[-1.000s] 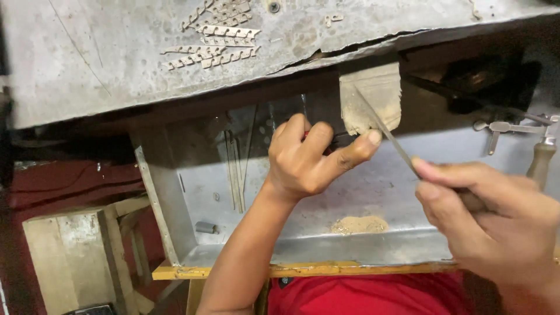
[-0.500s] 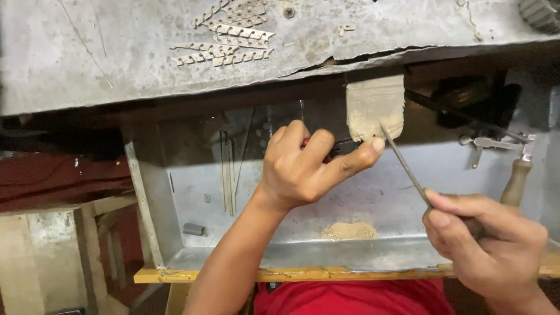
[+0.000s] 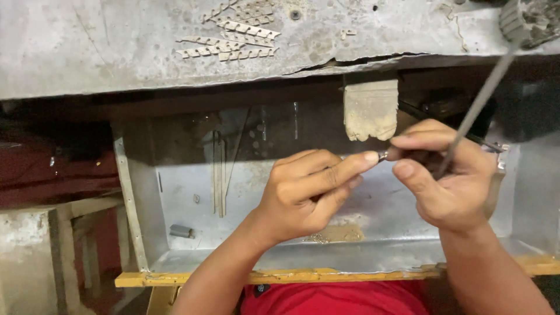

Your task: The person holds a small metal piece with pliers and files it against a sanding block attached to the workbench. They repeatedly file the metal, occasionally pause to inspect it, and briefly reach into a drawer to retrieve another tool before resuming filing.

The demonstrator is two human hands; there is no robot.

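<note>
Here the left hand and right hand meet in front of a worn wooden bench peg that juts from the edge of the scarred grey worktop. The left hand pinches a small dark metal piece between thumb and forefinger; the right thumb and forefinger touch its other end. The right hand also grips a slim grey metal file, slanting up to the right. Below lies a shiny sheet-metal catch tray holding a heap of tan filings. Small notched metal strips lie on the worktop.
</note>
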